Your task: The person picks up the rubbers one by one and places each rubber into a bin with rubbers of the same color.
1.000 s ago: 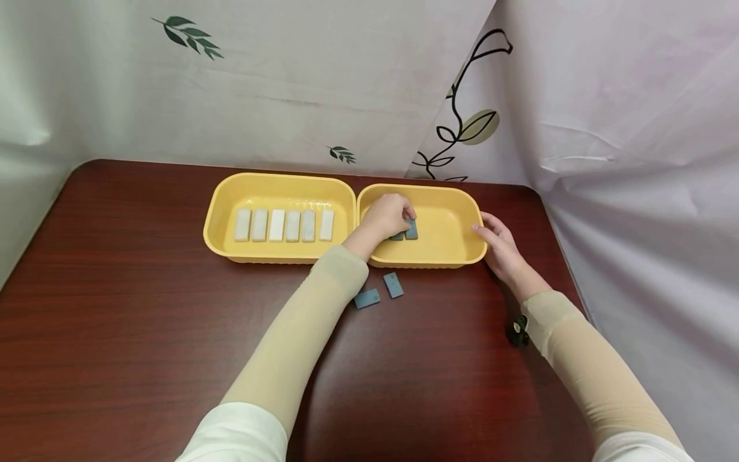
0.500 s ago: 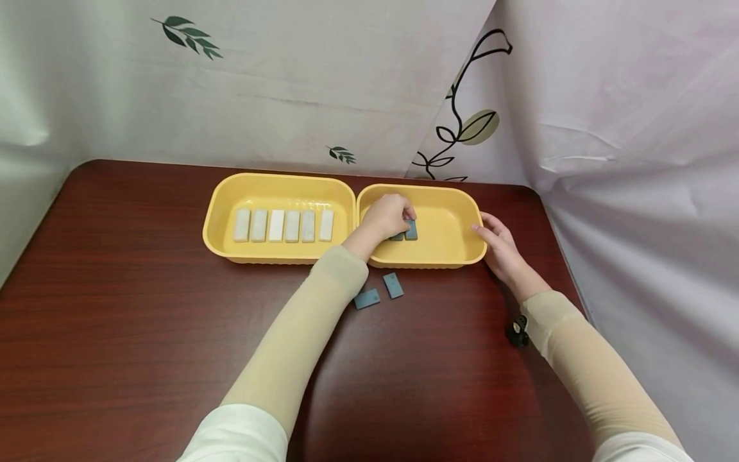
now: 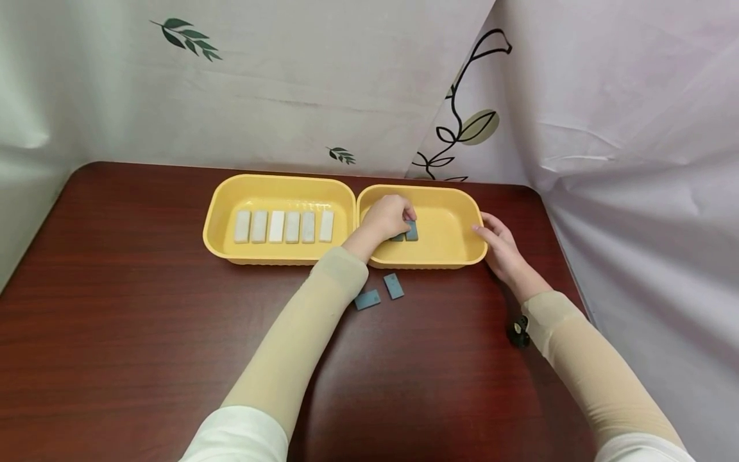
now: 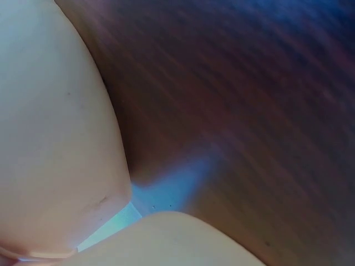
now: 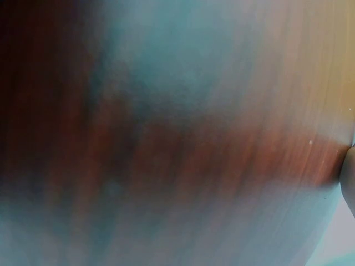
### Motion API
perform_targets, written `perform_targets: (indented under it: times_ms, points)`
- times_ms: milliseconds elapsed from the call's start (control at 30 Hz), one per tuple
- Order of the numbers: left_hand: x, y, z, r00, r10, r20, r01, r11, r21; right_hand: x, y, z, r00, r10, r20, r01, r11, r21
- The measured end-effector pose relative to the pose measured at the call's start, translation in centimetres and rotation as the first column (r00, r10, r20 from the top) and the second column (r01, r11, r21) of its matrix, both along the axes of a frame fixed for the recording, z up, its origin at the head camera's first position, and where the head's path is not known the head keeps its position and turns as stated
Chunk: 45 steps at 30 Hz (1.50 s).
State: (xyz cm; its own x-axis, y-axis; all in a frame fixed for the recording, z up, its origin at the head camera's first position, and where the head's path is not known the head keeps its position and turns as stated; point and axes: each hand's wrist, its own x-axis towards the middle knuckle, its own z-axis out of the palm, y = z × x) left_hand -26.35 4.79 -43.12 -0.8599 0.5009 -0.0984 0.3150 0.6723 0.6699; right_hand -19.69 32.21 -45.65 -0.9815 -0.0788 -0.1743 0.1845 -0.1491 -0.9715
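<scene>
Two yellow plastic trays stand side by side in the head view. My left hand (image 3: 388,217) reaches into the right tray (image 3: 444,262) and pinches a small blue-grey rectangular block (image 3: 412,232) at its floor. Beside it, a second blue-grey block (image 3: 397,237) is partly hidden under the fingers. My right hand (image 3: 503,250) grips the right end of the same tray, thumb at the rim and fingers along the outer wall. On the table just in front lie two more blue-grey blocks, one slanted (image 3: 394,286) and one nearly sideways (image 3: 367,299), partly covered by the left sleeve.
The left tray (image 3: 271,260) touches the right one and holds several whitish blocks (image 3: 277,226) in a row. A small black object (image 3: 518,332) sits at the right wrist. Pale curtains (image 3: 277,83) hang behind and beside the dark red wooden table (image 3: 144,308).
</scene>
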Motion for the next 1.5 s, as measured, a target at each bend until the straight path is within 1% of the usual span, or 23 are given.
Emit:
perform_targets:
  times_ms: [333, 467, 567, 667, 733, 867, 1000, 1133, 1233, 1333, 1500]
  points:
    - [0.0, 0.2, -0.1, 1.0, -0.015, -0.008, 0.015, 1.0, -0.009, 0.1, 0.2, 0.0, 1.0, -0.007, -0.002, 0.007, 1.0, -0.006]
    - [-0.1, 0.2, -0.2, 0.999, -0.02, -0.026, 0.019, 1.0, -0.022, 0.0, 0.1, -0.1, 1.0, -0.005, 0.003, 0.005, 1.0, -0.008]
    - [0.0, 0.2, -0.2, 0.998, -0.006, -0.055, 0.005, 1.0, -0.009, 0.0, 0.1, -0.1, 1.0, -0.007, 0.004, 0.007, 1.0, -0.007]
    - [0.1, 0.2, 0.1, 0.996, 0.015, -0.093, -0.013, 1.0, 0.027, -0.1, 0.1, -0.1, 1.0, -0.011, -0.002, 0.011, 1.0, -0.011]
    - [0.2, 0.2, 0.4, 0.994, 0.023, -0.107, -0.018, 0.999, 0.046, -0.1, 0.1, -0.1, 1.0, -0.014, -0.005, 0.014, 1.0, -0.015]
    - [0.5, 0.1, 1.2, 0.994, 0.017, -0.109, -0.012, 0.999, 0.042, -0.2, 0.1, -0.2, 1.0, -0.015, -0.006, 0.015, 1.0, -0.024]
    - [0.9, -0.1, 1.8, 0.995, 0.007, -0.103, -0.002, 0.999, 0.047, -0.1, 0.1, -0.3, 1.0, -0.015, -0.003, 0.015, 1.0, -0.022]
    - [1.6, -0.6, 2.5, 0.993, 0.001, -0.117, 0.008, 0.997, 0.073, -0.1, 0.0, -0.3, 1.0, -0.011, -0.006, 0.011, 1.0, -0.018]
    - [2.2, -1.1, 3.1, 0.993, 0.004, -0.119, 0.008, 0.994, 0.107, -0.1, 0.0, -0.2, 1.0, -0.006, -0.006, 0.006, 1.0, -0.006]
    - [3.0, -1.8, 3.5, 0.994, 0.006, -0.106, 0.01, 0.99, 0.143, 0.0, 0.0, -0.2, 1.0, -0.005, -0.004, 0.005, 1.0, 0.005]
    - [4.3, -3.1, 3.8, 0.994, 0.0, -0.113, 0.02, 0.984, 0.178, 0.0, 0.0, -0.1, 1.0, -0.006, -0.003, 0.006, 1.0, 0.001]
